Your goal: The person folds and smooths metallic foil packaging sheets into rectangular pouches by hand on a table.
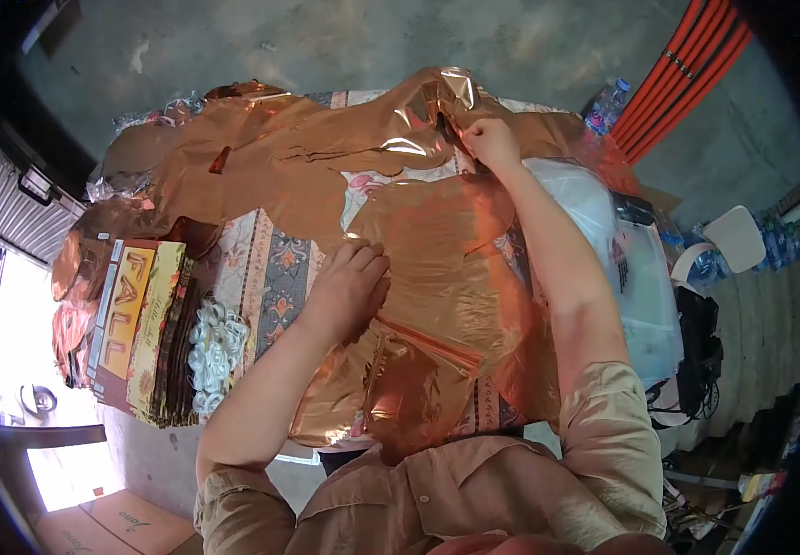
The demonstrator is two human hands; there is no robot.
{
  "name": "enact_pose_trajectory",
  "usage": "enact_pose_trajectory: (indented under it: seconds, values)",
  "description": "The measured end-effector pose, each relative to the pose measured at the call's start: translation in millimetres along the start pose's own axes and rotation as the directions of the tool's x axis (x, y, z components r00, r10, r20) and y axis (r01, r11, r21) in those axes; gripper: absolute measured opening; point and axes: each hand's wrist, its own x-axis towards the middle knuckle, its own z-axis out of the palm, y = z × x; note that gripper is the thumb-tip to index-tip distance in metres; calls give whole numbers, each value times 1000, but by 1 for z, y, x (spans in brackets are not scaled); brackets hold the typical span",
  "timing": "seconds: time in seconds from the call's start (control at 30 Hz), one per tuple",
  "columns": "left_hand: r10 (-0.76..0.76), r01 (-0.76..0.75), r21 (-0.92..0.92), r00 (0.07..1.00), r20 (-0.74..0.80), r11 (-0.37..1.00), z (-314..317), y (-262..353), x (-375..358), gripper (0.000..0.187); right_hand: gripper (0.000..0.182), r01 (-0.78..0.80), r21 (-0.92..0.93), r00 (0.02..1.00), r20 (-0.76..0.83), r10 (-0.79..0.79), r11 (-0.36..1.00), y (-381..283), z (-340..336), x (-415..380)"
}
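Observation:
A large sheet of shiny copper foil [437, 268] lies spread over a table with a patterned cloth [266, 268]. My left hand [349, 287] presses flat on the near part of the foil, fingers curled. My right hand [490, 141] reaches to the far edge and pinches the foil there, where it folds up and glints. More copper foil pieces [233, 166] lie overlapped across the far left of the table.
A stack of printed cards and boxes marked FALL [136, 319] stands at the table's left edge, with white ribbon rosettes [215, 351] beside it. A clear plastic bag [631, 268] sits at the right. Water bottles [606, 106] and orange pipes [691, 65] lie beyond on the concrete floor.

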Motion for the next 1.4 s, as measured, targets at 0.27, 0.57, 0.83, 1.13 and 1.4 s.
enact_pose_trajectory:
  seconds: [0.27,0.57,0.83,1.13,1.4]
  values:
    - [9,-8,-10,1000,2,1000,-5,2,2,27,21,-240,653,970,183,158,719,29,11,16]
    - [-12,12,-10,1000,17,1000,-7,4,1,26,19,429,-173,897,-32,-440,887,2,-10,-17]
    - [14,-14,-11,1000,5,1000,-4,4,1,28,19,267,-417,964,126,-235,869,-22,-11,-26]
    - [31,-31,0,999,7,1000,-1,-1,1,28,15,122,-175,982,-120,-144,977,0,22,-7]
    - [9,-9,-10,1000,9,1000,-4,2,2,27,33,-310,825,948,229,223,472,15,5,4]
